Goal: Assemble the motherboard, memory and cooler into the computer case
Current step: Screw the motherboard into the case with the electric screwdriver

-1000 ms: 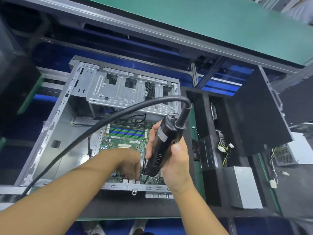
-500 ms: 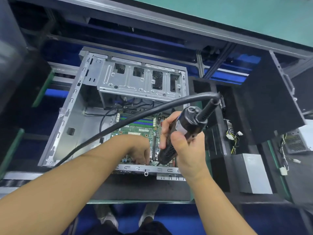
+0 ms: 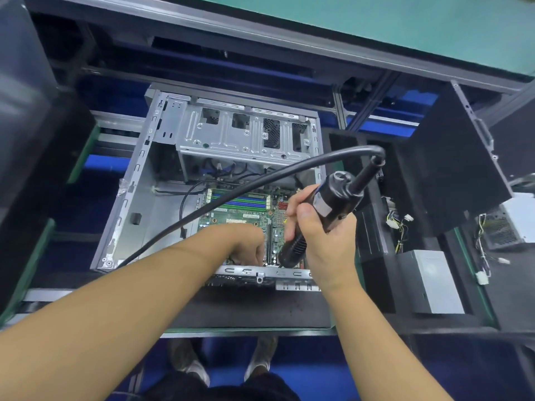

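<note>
I take the open grey sheet-steel computer case [image 3: 136, 204] as my landmark. It lies on its side on the dark worktop [image 3: 246, 311], open face up toward the head camera. The green motherboard [image 3: 240, 219] lies flat on the floor of the case, toward its near right corner. A row of blue and green memory slots [image 3: 240, 201] runs along the board's far edge. A silver perforated drive cage [image 3: 231, 134] fills the far end of the case.

The right hand [image 3: 324, 241] is wrapped round a black corded electric screwdriver [image 3: 333, 201], thumb across the barrel. The screwdriver slants down and leftward, and its tip meets the board just inside the case's near rim. Its thick black cable [image 3: 231, 195] arcs from the top of the tool, crosses over the case and leaves past the near left corner.

The left hand [image 3: 246, 241] reaches into the case and sits on the motherboard just left of the screwdriver's tip, fingers curled downward. I cannot tell whether they pinch anything, as the knuckles hide the fingertips.

Right of the case, a black foam tray [image 3: 373, 282] holds a light grey metal box [image 3: 431, 282] and a bundle of coloured wires with white plugs [image 3: 398, 224]. A flat black side panel [image 3: 445, 175] stands tilted beyond them. Past the far side of the case runs a green-topped shelf [image 3: 376, 21]. Below the case's near side, a pair of pale shoes [image 3: 197, 369] stands on the blue floor [image 3: 318, 371].
</note>
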